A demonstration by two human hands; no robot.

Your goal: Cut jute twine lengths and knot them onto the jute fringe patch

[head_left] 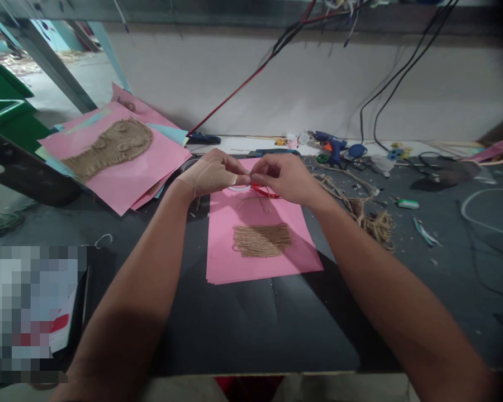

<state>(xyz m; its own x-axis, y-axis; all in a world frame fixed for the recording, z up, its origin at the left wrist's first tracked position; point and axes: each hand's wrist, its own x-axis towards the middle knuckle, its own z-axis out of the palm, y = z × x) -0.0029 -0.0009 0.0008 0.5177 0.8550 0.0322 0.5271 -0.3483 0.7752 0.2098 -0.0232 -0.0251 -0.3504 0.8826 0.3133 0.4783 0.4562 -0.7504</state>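
Above the top of a pink paper sheet (268, 268), my left hand (213, 174) and my right hand (287, 177) meet fingertip to fingertip. Both pinch a thin strand of twine (250, 175), mostly covered by the fingers. Another thin strand crosses the back of my left hand and dangles beside the wrist. Rows of brown jute twine (262, 240) lie side by side on the pink sheet, forming a rough rectangle below the hands. Red-handled scissors (265, 192) lie under my right hand, partly hidden.
At left, a pink sheet (159, 162) bears a twine-covered shape (113, 146). A loose jute bundle (373, 220) sits right of my right forearm. Further back are a blue glue gun (333, 146) and cables. A pixelated area covers the lower left.
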